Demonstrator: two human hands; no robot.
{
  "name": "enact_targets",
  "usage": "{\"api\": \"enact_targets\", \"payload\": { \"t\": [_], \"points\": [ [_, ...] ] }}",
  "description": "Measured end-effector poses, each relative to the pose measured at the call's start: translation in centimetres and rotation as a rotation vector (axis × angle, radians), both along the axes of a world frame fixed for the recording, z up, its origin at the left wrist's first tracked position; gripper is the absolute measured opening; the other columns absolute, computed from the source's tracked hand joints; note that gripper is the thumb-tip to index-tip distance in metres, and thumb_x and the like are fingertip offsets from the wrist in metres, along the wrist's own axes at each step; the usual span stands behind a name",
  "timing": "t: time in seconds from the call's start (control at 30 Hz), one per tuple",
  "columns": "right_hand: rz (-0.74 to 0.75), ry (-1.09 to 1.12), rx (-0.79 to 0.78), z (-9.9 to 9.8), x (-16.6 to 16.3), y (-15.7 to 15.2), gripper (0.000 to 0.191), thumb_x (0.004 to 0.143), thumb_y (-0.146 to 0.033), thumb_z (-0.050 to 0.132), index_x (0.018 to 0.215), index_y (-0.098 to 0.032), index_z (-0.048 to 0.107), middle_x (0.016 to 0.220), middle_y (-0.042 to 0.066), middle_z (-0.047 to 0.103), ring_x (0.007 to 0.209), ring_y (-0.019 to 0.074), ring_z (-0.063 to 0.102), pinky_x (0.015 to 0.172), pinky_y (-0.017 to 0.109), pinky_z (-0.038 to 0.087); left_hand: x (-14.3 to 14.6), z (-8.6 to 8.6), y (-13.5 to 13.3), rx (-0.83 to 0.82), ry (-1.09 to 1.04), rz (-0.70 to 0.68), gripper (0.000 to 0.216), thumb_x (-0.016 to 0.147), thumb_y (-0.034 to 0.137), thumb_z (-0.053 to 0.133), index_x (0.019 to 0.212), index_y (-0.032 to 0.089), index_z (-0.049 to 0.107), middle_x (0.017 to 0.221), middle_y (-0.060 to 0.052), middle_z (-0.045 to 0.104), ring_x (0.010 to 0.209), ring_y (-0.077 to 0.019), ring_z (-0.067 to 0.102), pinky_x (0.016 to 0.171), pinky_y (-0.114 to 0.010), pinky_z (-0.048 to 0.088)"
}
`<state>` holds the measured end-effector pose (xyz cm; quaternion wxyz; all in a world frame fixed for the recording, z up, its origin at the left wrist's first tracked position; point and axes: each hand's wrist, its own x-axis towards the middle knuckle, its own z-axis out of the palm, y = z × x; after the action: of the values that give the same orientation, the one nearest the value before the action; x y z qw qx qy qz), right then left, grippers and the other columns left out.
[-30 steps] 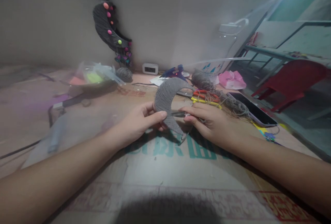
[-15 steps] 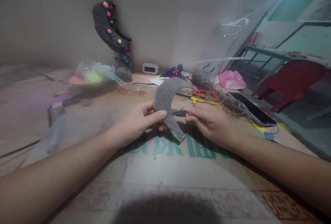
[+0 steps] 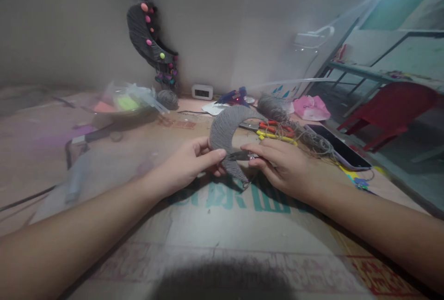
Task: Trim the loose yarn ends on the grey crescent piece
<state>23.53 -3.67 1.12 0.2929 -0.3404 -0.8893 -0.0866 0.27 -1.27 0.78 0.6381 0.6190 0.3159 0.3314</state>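
Observation:
A crescent shape wrapped in grey yarn (image 3: pixel 224 130) stands upright at the middle of the view. My left hand (image 3: pixel 189 163) pinches its lower left edge between thumb and fingers. My right hand (image 3: pixel 282 166) is closed on small thread snips (image 3: pixel 239 156), whose blades point left at the crescent's lower part. Both forearms rest on a flattened cardboard sheet with green print (image 3: pixel 243 226).
Behind the hands lie orange and yellow scissors (image 3: pixel 275 130), tangled twine, a ball of grey yarn (image 3: pixel 271 106), a blue glue gun (image 3: pixel 233 96), a phone (image 3: pixel 338 146) and a pink bag (image 3: pixel 310 107). A decorated dark crescent (image 3: pixel 147 39) leans on the wall. A red chair (image 3: pixel 393 106) stands right.
The crescent and both hands have shifted very slightly. The snips' blades sit a little closer to my left thumb.

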Motion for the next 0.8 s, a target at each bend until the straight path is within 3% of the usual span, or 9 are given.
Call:
{"api": "enact_targets", "payload": {
  "t": [0.8],
  "points": [
    [-0.012, -0.029, -0.088, 0.10, 0.08, 0.16, 0.030, 0.097, -0.030, 0.044, 0.109, -0.013, 0.066, 0.090, 0.012, 0.070, 0.084, 0.0190, 0.065, 0.074, 0.031, 0.051, -0.33, -0.51, 0.29, -0.015, -0.050, -0.101, 0.014, 0.088, 0.029, 0.060, 0.091, 0.015, 0.064, 0.074, 0.000, 0.063, 0.063, -0.0082, 0.056, 0.060, -0.019, 0.044]
  ]
}}
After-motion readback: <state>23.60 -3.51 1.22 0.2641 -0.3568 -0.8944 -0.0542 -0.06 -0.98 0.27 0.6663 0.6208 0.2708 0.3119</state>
